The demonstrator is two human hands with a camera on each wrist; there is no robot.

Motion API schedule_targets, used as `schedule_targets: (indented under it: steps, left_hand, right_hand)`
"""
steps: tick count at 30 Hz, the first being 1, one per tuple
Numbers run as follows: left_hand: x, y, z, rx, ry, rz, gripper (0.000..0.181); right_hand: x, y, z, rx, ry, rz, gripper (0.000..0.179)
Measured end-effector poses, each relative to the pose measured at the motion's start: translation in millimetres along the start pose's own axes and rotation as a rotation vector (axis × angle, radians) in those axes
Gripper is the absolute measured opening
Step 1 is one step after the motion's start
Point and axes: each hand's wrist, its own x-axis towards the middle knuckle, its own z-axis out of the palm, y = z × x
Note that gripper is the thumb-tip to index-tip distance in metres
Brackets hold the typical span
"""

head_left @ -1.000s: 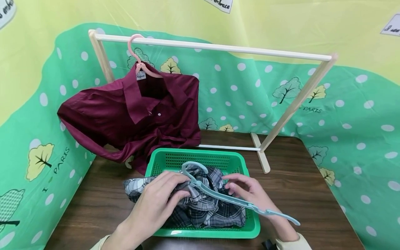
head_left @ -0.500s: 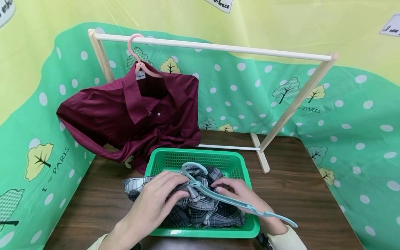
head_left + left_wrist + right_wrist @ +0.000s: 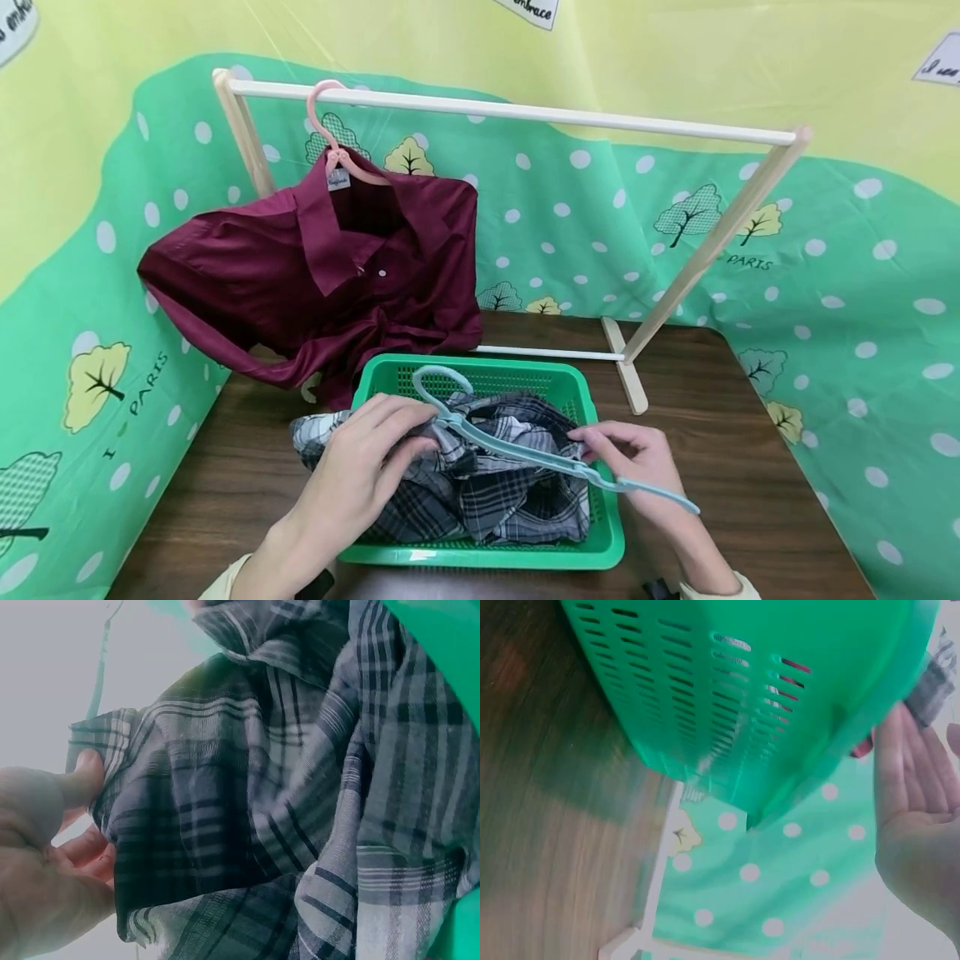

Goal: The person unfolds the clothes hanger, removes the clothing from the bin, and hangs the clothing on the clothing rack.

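Left fingers (image 3: 401,418) pinch plaid shirt (image 3: 491,500) beside blue hanger (image 3: 517,451); right fingers (image 3: 626,431) nip shirt's edge; best spread gently (hanger steady).

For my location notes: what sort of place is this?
Probably a staged tabletop set rather than a lived-in room: a printed backdrop hangs behind and beside a wood-grain table, which bears a clothes rack and a green basket holding a plaid garment.

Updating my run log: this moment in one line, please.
left hand: grips plaid garment | right hand: pinches same garment | blue hanger: over green basket | maroon shirt: on rack
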Motion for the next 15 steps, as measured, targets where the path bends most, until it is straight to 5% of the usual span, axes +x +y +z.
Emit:
schedule_targets:
  steps: [8,15]
  left_hand:
    - [1.1,-4.1,-1.2,-0.014,0.027,-0.028,0.022]
    - [0.0,-5.9,1.9,0.033,0.029,-0.055,0.021]
  right_hand:
    - [-14.4,18.2,-21.6,0.340,-0.097,-0.261,0.072]
    - [-13.3,24.2,-25.7,0.569,-0.252,-0.516,0.080]
